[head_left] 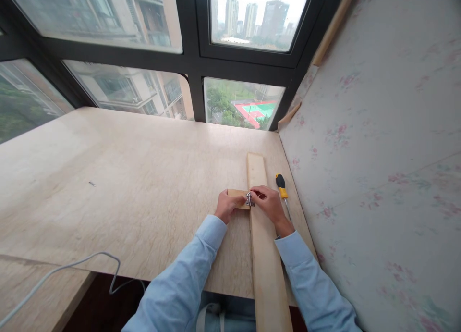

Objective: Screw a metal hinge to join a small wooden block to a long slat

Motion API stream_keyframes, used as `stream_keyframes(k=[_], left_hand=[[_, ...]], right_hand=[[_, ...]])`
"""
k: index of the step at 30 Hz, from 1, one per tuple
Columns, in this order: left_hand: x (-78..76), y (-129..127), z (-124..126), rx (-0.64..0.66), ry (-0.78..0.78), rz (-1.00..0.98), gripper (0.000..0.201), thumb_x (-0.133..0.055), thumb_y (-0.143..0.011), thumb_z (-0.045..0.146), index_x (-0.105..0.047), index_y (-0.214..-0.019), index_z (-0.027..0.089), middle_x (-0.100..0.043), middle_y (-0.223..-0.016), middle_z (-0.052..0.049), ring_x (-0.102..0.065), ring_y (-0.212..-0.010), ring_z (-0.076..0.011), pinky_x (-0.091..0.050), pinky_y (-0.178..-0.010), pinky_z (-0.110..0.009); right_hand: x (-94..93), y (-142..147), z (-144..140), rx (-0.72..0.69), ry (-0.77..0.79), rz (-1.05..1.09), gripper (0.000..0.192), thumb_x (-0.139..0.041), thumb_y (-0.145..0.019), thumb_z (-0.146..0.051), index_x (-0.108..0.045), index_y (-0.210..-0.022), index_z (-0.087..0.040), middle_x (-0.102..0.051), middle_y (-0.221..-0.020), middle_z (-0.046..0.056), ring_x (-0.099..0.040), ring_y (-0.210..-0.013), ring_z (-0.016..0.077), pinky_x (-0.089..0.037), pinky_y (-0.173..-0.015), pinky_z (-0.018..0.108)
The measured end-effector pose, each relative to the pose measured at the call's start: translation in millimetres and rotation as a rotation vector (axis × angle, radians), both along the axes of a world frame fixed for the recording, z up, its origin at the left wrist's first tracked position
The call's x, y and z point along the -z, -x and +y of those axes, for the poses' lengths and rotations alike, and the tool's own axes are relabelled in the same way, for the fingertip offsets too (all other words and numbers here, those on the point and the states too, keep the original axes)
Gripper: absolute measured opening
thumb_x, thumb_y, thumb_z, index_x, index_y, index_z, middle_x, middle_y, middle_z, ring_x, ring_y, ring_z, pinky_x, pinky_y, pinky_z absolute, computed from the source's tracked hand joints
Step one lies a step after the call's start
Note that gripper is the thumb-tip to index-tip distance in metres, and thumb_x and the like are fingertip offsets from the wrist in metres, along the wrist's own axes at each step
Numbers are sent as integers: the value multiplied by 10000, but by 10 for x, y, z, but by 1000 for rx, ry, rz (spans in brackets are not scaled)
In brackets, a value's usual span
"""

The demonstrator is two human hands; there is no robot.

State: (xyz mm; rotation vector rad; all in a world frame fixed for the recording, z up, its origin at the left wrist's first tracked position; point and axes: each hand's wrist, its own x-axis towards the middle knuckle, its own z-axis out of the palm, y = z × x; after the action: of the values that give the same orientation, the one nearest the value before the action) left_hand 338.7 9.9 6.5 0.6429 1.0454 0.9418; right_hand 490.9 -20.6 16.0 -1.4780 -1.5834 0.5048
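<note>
Head view: left hand (226,205) gripped a small wood block (237,196) butted against the left edge of a long wood plank (264,245), right side of bench (126,188). Right hand (268,204) pinched a small metal hinge (249,199) across the joint. Screwdriver (282,187) lay just right of the plank; a screw (92,183) lay far left.

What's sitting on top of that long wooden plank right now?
On the long wooden plank, the right hand rests across it, fingertips on a small metal hinge at its left edge. The left hand holds a small wood block beside it. Whatever lies under the fingers is hidden.
</note>
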Motion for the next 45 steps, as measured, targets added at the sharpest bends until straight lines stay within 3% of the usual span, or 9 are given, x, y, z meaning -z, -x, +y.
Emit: stream_keyframes(k=[20,45], left_hand=[[-46,6,1,28,45,4,360,-799,-496,131,-634,-816,102,-699,-741,-57,-652,-656,-177,-525,-590,-271],[-27,-3,-2,41,19,-21,435,-870,-475,197,-664,-847,104,-725,-785,-70,-676,-689,-193,-535,-622,-275]], right_hand=[[-51,44,-48,-74,-55,-142,139,-580,-908,-231,-716,-895,-203,-737,-866,69,-668,-749,192,-517,-661,298],[-14,5,-109,-72,-34,-16,145,-623,-897,-268,-709,-993,-199,-725,-902,65,-676,-803,188,-547,-727,315]])
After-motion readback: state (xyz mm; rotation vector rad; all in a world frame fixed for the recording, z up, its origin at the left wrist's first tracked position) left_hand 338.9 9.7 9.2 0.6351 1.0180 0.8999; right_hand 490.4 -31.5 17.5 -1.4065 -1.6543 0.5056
